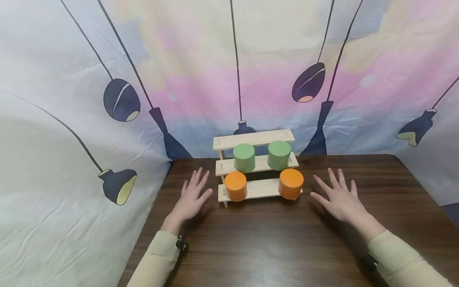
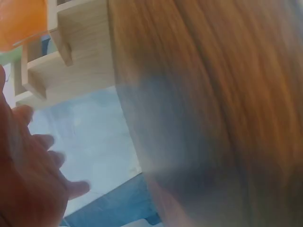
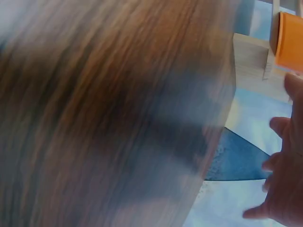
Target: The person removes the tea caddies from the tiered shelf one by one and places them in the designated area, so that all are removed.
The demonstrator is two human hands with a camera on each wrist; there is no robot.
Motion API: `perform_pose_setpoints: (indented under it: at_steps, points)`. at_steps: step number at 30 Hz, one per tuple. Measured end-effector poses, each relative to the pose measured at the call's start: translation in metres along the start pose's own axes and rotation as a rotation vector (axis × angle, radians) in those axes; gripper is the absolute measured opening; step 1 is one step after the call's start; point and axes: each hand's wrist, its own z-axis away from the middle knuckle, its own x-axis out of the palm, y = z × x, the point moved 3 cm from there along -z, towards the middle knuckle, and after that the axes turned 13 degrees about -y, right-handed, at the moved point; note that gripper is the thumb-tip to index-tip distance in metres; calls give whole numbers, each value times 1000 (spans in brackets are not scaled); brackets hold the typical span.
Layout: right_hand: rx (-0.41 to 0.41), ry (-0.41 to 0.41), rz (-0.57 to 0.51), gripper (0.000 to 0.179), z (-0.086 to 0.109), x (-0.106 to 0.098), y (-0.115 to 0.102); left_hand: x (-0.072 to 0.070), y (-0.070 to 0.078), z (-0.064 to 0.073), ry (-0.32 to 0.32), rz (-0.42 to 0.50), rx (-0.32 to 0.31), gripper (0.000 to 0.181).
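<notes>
While left hand (image 1: pixel 189 201), right hand (image 1: pixel 341 202) spread wide, smooth cylinders (image 1: pixel 236 187) sit on wooden rack (image 1: pixel 263 189).

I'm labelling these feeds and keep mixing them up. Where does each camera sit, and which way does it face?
Head: on the head, facing forward and down at the wooden rack and table; left hand, right hand and both sleeves show.
Left wrist: on that wrist, facing across the table toward the rack; part of the left hand shows at left.
Right wrist: on that wrist, facing the rack too; part of the right hand shows at right.
Both wrist views share the table and rack.
</notes>
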Motion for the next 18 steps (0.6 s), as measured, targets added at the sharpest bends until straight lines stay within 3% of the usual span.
perform_pose_setpoints:
  at_steps: [4,8,18]
  points:
    - [-27,-18,-70,76,-3,-1,-2,0,1,1,68,181,0,65]
    - [-52,-18,-210,70,-4,-2,-5,3,5,-3,133,322,-33,51]
    - [-51,1,-561,74,1,-14,-14,13,11,-17,168,607,-182,48]
